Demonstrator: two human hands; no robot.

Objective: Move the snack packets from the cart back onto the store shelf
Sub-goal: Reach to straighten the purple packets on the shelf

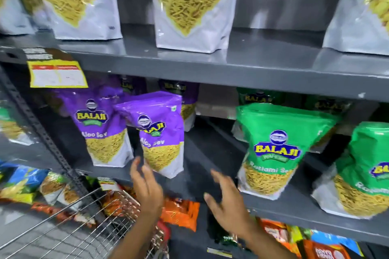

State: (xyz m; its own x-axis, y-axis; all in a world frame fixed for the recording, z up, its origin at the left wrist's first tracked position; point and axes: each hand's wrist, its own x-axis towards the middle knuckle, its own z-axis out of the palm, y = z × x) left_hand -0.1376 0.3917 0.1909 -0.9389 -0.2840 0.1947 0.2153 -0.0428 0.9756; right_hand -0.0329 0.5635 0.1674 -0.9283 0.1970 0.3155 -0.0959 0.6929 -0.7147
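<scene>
Head view: both hands are open and hold nothing. The left hand (147, 187) has its fingers spread just below the tilted purple packet (161, 132), which stands on the middle shelf (210, 193) just above the fingertips, leaning on the purple neighbour (103, 130) on its left side. The right hand (228, 202) hovers over bare shelf, the green packet (277, 149) just beyond its fingers. The cart (88, 227) sits below the left wrist; I cannot tell what it contains. Such a pouch is likely light, soft and crinkly, its film slippery and its contents brittle; take it by both side edges or the top seal, without squeezing.
</scene>
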